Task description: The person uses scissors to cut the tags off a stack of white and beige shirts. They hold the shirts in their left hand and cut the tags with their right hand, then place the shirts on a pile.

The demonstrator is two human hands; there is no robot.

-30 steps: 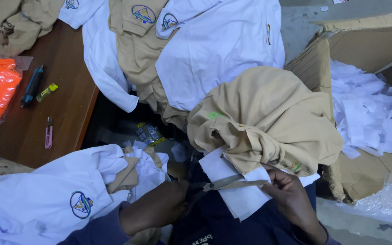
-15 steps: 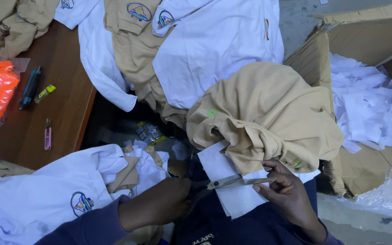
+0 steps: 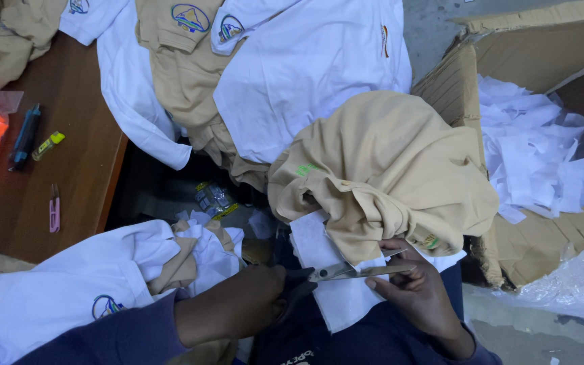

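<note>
Head view: your left hand [image 3: 238,312] is clamped on the scissors [image 3: 346,272], while your right hand [image 3: 417,294] pinches the white backing sheet [image 3: 332,297] under the tan shirt [image 3: 386,169].

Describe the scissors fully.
The scissors are metal-bladed with dark handles, lying nearly level across the person's lap. The left hand grips the handles; the blades stand slightly open, pointing right, at the edge of white backing under a tan shirt. The right hand pinches the fabric beside the blade tips.
</note>
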